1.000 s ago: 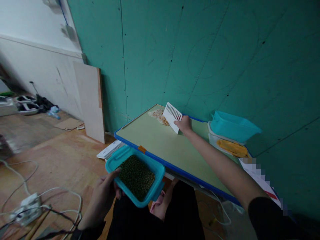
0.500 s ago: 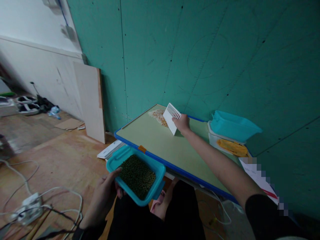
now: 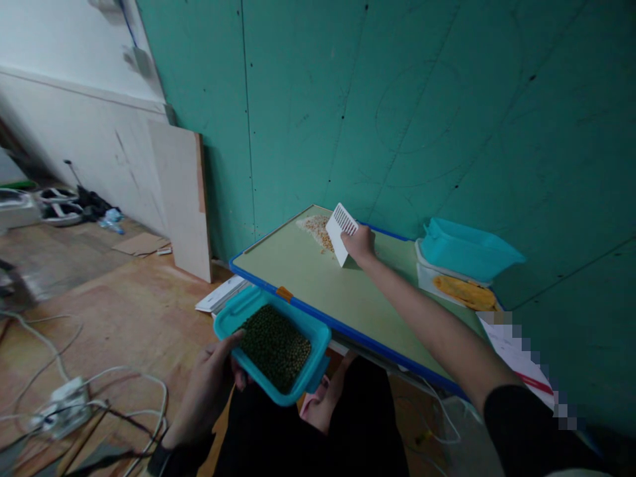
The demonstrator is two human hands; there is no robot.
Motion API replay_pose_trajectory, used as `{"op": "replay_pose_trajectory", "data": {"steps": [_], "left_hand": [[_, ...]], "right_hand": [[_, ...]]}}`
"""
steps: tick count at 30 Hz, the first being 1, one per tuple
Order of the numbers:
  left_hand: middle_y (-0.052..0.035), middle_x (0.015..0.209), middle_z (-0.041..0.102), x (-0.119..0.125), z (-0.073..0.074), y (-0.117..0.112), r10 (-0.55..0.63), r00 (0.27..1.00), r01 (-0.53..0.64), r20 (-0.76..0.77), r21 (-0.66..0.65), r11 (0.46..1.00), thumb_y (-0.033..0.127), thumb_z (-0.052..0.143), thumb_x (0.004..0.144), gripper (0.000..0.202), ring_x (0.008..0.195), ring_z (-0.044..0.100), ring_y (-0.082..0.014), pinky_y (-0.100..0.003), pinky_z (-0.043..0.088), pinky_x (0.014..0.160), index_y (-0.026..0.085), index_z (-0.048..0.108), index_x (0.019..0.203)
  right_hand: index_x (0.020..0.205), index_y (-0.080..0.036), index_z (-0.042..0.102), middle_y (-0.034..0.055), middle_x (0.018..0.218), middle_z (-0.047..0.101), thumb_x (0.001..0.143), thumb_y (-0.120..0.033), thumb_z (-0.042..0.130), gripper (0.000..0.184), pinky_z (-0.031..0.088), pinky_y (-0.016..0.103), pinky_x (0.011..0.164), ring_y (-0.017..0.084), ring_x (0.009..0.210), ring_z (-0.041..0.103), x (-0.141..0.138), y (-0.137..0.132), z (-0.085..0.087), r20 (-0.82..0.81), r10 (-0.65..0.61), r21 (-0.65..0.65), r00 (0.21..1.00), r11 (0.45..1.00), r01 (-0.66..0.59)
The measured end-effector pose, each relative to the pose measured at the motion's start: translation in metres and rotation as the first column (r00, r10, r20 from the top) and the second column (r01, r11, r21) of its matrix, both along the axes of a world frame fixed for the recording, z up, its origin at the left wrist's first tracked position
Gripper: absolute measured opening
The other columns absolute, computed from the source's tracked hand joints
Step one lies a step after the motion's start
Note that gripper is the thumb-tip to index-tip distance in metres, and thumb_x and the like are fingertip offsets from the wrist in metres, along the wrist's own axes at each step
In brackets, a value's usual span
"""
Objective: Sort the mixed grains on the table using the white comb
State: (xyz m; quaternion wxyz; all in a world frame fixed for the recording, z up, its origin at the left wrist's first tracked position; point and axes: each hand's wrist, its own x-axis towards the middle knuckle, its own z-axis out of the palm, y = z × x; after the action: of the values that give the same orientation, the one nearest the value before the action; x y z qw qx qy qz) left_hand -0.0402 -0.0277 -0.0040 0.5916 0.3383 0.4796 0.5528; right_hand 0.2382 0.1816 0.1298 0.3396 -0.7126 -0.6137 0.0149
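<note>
Closed around the lower edge of the white slotted scraper (image 3: 340, 233), the right hand (image 3: 358, 244) held the tool upright and tilted, slots uppermost, with its bottom edge on the table (image 3: 318, 286) near the far edge. The scraper stood just beside a pile of pale grains (image 3: 316, 227) at the far left corner, touching the pile's right margin. The left hand (image 3: 211, 385) gripped the teal container (image 3: 233, 317) by its near left side, thumb over the rim, and held it off the table, just below the near edge close to the near left corner. Green beans (image 3: 275, 346) filled the container. An orange clip (image 3: 284, 293) sat on the blue near edge directly above it. At the right end of the table, a teal tub (image 3: 467, 249) rested on a white tray (image 3: 426, 278) holding yellow material (image 3: 464, 293).
</note>
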Motion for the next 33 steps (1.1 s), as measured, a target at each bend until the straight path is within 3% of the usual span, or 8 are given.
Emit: {"op": "replay_pose_trajectory", "data": {"steps": [12,19,23,27,33], "left_hand": [[-0.0032,0.030,0.053,0.002,0.002,-0.001,0.017,1.000,-0.017,0.011,-0.005,1.000,0.048,0.067,0.087,0.060,0.034,0.051,-0.0116,-0.022,0.046,0.047,0.022,0.060,0.033],[-0.0035,0.030,0.053,-0.001,-0.006,0.001,0.015,1.000,-0.015,0.023,-0.005,1.000,0.048,0.069,0.086,0.060,0.035,0.055,-0.0129,-0.023,0.048,0.048,0.022,0.059,0.032],[-0.0036,0.030,0.053,-0.001,-0.003,0.000,0.003,1.000,-0.003,0.017,0.006,1.000,0.048,0.067,0.087,0.060,0.035,0.056,-0.0124,-0.022,0.047,0.047,0.022,0.060,0.033],[-0.0035,0.029,0.052,0.001,0.001,0.000,0.004,1.000,-0.004,0.027,-0.003,1.000,0.048,0.066,0.087,0.061,0.035,0.057,-0.0137,-0.023,0.048,0.047,0.023,0.058,0.032],[-0.0045,0.030,0.054,0.001,0.001,0.000,0.009,1.000,-0.008,0.028,-0.020,1.000,0.046,0.064,0.088,0.061,0.034,0.058,-0.0146,-0.024,0.047,0.045,0.023,0.059,0.032]], "right_hand": [[0.093,-0.007,0.079,0.0233,0.094,0.077,0.077,-0.017,0.060,0.027,0.052,0.035,0.077,0.034,0.093,0.073,0.002,-0.007,-0.001,0.053,0.014,0.014,0.998,1.000,-0.014],[0.092,-0.010,0.078,0.0165,0.076,0.075,0.070,-0.020,0.063,0.028,0.052,0.036,0.068,0.035,0.088,0.070,0.018,0.013,-0.010,-0.125,0.094,0.077,0.988,0.993,-0.085],[0.080,-0.014,0.077,0.0114,0.069,0.072,0.066,-0.023,0.066,0.020,0.050,0.033,0.064,0.031,0.081,0.070,0.031,0.010,-0.016,-0.188,0.100,0.121,0.977,0.990,-0.078],[0.074,-0.014,0.076,0.0091,0.069,0.072,0.064,-0.026,0.069,0.017,0.047,0.031,0.059,0.027,0.072,0.069,0.034,0.007,-0.017,-0.249,0.080,0.106,0.965,0.993,-0.055],[0.078,-0.009,0.077,0.0102,0.072,0.073,0.066,-0.026,0.070,0.022,0.045,0.030,0.057,0.026,0.071,0.069,0.032,0.006,-0.011,-0.279,0.120,0.127,0.953,0.988,-0.087]]}}
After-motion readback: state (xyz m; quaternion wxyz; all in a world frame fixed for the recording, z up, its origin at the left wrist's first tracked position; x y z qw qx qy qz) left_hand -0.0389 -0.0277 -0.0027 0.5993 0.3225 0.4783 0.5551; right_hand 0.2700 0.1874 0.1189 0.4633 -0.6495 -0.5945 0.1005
